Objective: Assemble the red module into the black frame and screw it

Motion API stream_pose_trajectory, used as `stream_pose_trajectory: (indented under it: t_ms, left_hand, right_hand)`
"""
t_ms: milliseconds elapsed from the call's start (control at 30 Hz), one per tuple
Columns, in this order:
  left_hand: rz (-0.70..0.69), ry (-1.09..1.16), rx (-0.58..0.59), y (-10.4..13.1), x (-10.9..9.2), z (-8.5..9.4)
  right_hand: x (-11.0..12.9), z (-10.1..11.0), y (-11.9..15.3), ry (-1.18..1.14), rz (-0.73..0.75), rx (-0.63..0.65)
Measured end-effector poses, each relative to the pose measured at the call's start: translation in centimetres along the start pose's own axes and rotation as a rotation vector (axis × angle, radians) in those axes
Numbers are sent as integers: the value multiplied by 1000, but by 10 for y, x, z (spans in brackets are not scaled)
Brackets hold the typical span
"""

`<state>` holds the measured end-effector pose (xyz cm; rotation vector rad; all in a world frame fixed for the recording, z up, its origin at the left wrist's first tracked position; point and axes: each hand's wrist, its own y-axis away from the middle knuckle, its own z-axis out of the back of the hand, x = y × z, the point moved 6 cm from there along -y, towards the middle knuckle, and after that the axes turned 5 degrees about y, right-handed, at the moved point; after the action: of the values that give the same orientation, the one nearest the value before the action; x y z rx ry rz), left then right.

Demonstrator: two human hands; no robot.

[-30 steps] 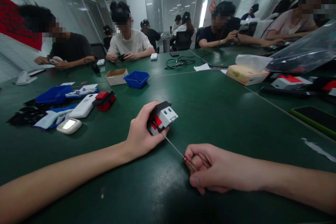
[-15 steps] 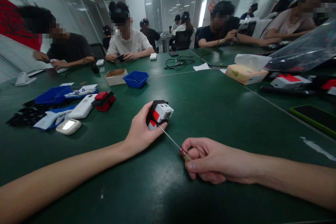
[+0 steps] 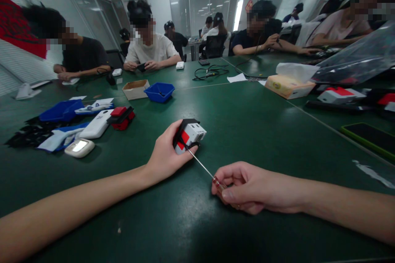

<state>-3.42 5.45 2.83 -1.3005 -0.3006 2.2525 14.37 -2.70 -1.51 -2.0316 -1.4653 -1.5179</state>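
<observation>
Near the middle of the green table (image 3: 253, 131), my left hand (image 3: 168, 148) grips a white and red device (image 3: 194, 132) with a black bracket around it. My right hand (image 3: 243, 189), to the right and nearer to me, is closed around the handle of a screwdriver (image 3: 202, 165). The thin metal shaft points up and left, and its tip meets the black part on the near side of the device. My fingers hide part of the handle and of the bracket.
At left lie a red and black device (image 3: 121, 118), a white power bank (image 3: 96, 124), a round-cornered white gadget (image 3: 79, 148) and blue trays. Ahead are a cardboard box (image 3: 135, 90) and a blue bin (image 3: 159, 93). A tissue pack (image 3: 290, 86) sits right. Several people sit beyond.
The device in my left hand has shifted slightly to the right. The fingers of my right hand have turned a little on the screwdriver handle.
</observation>
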Motion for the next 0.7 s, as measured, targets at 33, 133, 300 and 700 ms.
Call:
stream_pose_trajectory:
  t_ms: [33, 133, 300, 700]
  left_hand:
    - [-5, -9, 2, 0, 0, 0]
    - [-25, -24, 5, 1, 1, -1]
    - [-40, -30, -1, 1, 4, -1]
    - [-40, -19, -1, 0, 4, 0]
  right_hand:
    - [0, 1, 0, 3, 3, -8]
    - [0, 3, 1, 19, 23, -8]
    - [-4, 2, 0, 10, 12, 19]
    - [-2, 1, -1, 14, 4, -14]
